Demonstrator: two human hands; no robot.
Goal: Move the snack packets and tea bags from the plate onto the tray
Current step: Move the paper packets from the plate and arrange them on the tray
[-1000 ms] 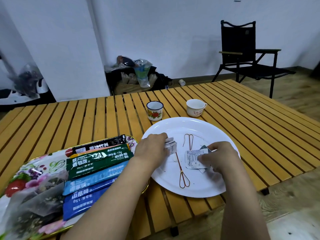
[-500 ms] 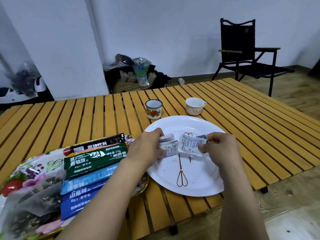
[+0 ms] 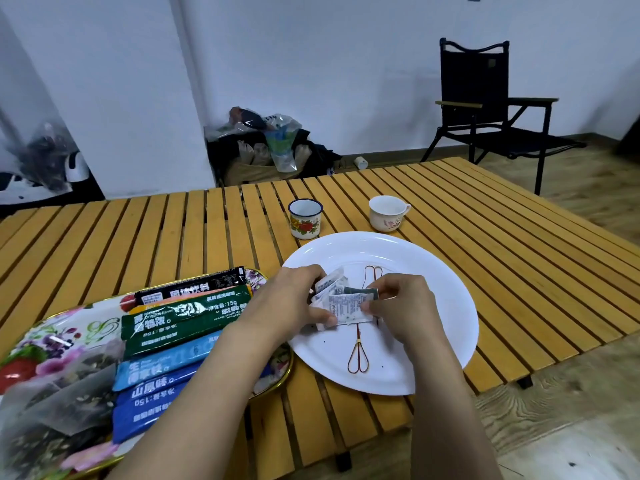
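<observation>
Over the white plate (image 3: 433, 271) both my hands meet on a small bundle of white snack packets (image 3: 341, 301). My left hand (image 3: 291, 303) grips the bundle from the left, and my right hand (image 3: 401, 306) pinches the printed top packet from the right. The bundle is lifted slightly above the plate. Two thin red wire loops (image 3: 358, 358) lie on the plate under my hands. To the left sits the floral tray (image 3: 69, 323), holding green, blue and black stick packets (image 3: 183, 317) and mesh tea bags (image 3: 59, 393).
A small enamel mug (image 3: 305, 219) and a white teacup (image 3: 387, 213) stand just behind the plate on the slatted wooden table (image 3: 519, 258). The table's near edge runs just below the plate. A black folding chair (image 3: 485, 109) stands at the back right.
My right hand lifted a packet off the plate and brought it left against the packets in my left hand; both hands now hold them together.
</observation>
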